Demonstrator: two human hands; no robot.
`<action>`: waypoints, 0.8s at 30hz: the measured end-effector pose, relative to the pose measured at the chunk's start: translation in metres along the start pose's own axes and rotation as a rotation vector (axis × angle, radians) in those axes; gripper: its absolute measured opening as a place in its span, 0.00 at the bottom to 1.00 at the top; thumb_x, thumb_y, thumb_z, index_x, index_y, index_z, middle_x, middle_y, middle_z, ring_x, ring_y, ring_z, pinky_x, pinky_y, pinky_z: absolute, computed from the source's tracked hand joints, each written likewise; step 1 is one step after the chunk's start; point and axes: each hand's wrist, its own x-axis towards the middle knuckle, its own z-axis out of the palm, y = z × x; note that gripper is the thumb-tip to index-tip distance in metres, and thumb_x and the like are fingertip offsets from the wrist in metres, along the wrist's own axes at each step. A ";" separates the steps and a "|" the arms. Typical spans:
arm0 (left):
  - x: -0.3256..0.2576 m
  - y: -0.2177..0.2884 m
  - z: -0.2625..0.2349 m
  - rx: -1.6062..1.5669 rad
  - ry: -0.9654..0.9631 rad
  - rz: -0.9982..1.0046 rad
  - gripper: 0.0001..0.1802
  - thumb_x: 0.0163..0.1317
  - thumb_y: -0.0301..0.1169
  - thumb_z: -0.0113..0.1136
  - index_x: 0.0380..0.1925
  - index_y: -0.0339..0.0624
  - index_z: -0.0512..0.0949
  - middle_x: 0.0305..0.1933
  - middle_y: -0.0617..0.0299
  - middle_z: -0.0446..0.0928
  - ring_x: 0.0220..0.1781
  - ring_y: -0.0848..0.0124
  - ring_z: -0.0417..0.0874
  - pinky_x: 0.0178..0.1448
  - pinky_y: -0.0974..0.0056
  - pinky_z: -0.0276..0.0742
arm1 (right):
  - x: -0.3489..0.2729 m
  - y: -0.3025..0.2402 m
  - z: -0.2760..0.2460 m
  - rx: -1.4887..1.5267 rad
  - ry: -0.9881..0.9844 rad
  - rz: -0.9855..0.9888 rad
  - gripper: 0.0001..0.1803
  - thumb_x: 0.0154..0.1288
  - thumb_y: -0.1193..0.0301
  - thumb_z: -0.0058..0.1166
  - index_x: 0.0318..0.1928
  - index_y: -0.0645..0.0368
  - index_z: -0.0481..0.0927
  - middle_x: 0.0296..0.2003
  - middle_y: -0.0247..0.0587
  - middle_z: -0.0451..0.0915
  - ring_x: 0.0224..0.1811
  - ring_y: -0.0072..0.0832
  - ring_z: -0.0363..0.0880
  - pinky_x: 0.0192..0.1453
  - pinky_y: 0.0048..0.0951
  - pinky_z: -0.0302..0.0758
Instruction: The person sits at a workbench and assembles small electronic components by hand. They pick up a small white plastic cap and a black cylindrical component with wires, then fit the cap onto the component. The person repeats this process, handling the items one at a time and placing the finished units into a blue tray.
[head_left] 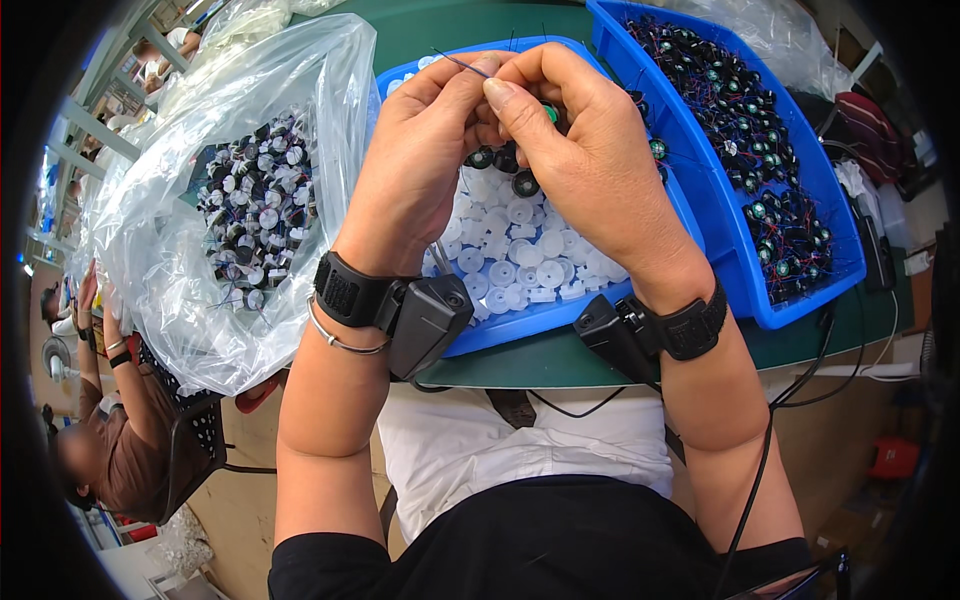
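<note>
At upper centre of the frame, the left hand point(425, 150) and right hand point(575, 150) pinch one small part point(549, 113) together, fingertips closed on its thin wires point(462, 65). Steady, light pressure seems wise here. The part shows only a green edge, held above the blue tray point(560, 318) of white discs point(520, 255).

blue bins point(745, 265): 2 | clear plastic bags point(180, 250): 1 | wrist devices point(425, 320): 2 | small white and black parts: too many to count
</note>
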 end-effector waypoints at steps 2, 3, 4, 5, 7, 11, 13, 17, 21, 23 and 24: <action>0.000 0.001 -0.003 0.002 -0.026 -0.020 0.13 0.70 0.31 0.49 0.46 0.33 0.75 0.44 0.57 0.78 0.42 0.72 0.80 0.48 0.69 0.77 | 0.000 0.000 0.000 -0.007 0.002 -0.004 0.08 0.66 0.72 0.52 0.36 0.66 0.75 0.27 0.47 0.81 0.28 0.32 0.81 0.33 0.29 0.76; 0.001 0.002 -0.004 0.003 -0.039 -0.030 0.13 0.70 0.30 0.48 0.48 0.31 0.73 0.47 0.53 0.78 0.47 0.69 0.81 0.52 0.67 0.78 | 0.000 0.000 0.000 -0.007 0.002 -0.003 0.08 0.66 0.72 0.52 0.36 0.67 0.75 0.27 0.47 0.81 0.28 0.32 0.81 0.33 0.29 0.76; 0.000 0.002 -0.002 0.000 -0.024 -0.021 0.13 0.70 0.31 0.49 0.46 0.33 0.75 0.43 0.57 0.78 0.42 0.72 0.80 0.48 0.69 0.77 | 0.000 0.000 0.000 -0.007 0.002 -0.002 0.08 0.66 0.72 0.52 0.36 0.67 0.75 0.27 0.47 0.81 0.28 0.32 0.81 0.33 0.28 0.76; 0.000 0.001 0.001 -0.003 -0.008 -0.012 0.13 0.70 0.33 0.50 0.44 0.35 0.77 0.40 0.60 0.78 0.38 0.75 0.78 0.44 0.71 0.76 | 0.000 0.000 0.000 -0.007 0.001 -0.002 0.08 0.66 0.72 0.52 0.36 0.67 0.75 0.27 0.47 0.81 0.28 0.32 0.81 0.33 0.28 0.76; 0.000 0.001 0.002 -0.006 0.005 -0.005 0.13 0.70 0.35 0.51 0.42 0.37 0.78 0.36 0.64 0.78 0.33 0.78 0.77 0.40 0.73 0.75 | 0.000 0.000 0.000 0.000 -0.001 0.005 0.08 0.66 0.72 0.52 0.36 0.67 0.75 0.27 0.47 0.80 0.27 0.31 0.81 0.33 0.28 0.76; 0.001 -0.001 0.001 -0.013 0.002 -0.008 0.13 0.69 0.35 0.51 0.42 0.37 0.79 0.36 0.64 0.78 0.33 0.78 0.76 0.40 0.73 0.74 | 0.000 0.001 0.000 0.009 -0.001 0.005 0.08 0.66 0.73 0.52 0.36 0.67 0.76 0.27 0.46 0.80 0.27 0.30 0.81 0.32 0.28 0.76; 0.001 -0.001 0.000 -0.013 0.004 -0.004 0.13 0.69 0.35 0.52 0.42 0.37 0.79 0.35 0.65 0.78 0.33 0.79 0.76 0.40 0.74 0.74 | 0.000 0.001 0.000 0.019 -0.001 0.003 0.08 0.66 0.73 0.52 0.36 0.66 0.76 0.27 0.46 0.81 0.27 0.29 0.81 0.32 0.28 0.76; 0.002 -0.002 0.000 -0.009 0.003 0.015 0.13 0.68 0.36 0.54 0.42 0.38 0.79 0.34 0.66 0.78 0.33 0.80 0.76 0.39 0.75 0.73 | 0.000 -0.003 -0.001 -0.001 0.003 0.035 0.08 0.66 0.72 0.52 0.36 0.67 0.76 0.27 0.45 0.81 0.27 0.29 0.81 0.32 0.28 0.76; 0.004 -0.002 -0.003 -0.019 -0.042 0.020 0.13 0.67 0.36 0.57 0.42 0.38 0.80 0.33 0.68 0.78 0.33 0.81 0.76 0.38 0.76 0.73 | 0.002 0.005 -0.002 -0.031 0.065 -0.006 0.08 0.67 0.72 0.52 0.37 0.67 0.77 0.28 0.46 0.82 0.28 0.28 0.82 0.31 0.27 0.76; 0.005 -0.003 -0.003 -0.034 -0.044 0.025 0.13 0.66 0.36 0.58 0.42 0.38 0.80 0.33 0.68 0.78 0.33 0.82 0.76 0.37 0.77 0.73 | 0.002 0.006 -0.001 -0.045 0.093 -0.028 0.08 0.67 0.72 0.52 0.37 0.67 0.77 0.27 0.46 0.82 0.28 0.28 0.82 0.31 0.27 0.76; 0.005 -0.003 -0.002 -0.042 -0.044 0.027 0.13 0.66 0.37 0.59 0.42 0.38 0.80 0.33 0.68 0.78 0.33 0.82 0.76 0.37 0.77 0.73 | 0.002 0.005 -0.002 -0.053 0.095 -0.020 0.08 0.67 0.72 0.52 0.37 0.67 0.77 0.27 0.46 0.82 0.28 0.28 0.82 0.31 0.27 0.76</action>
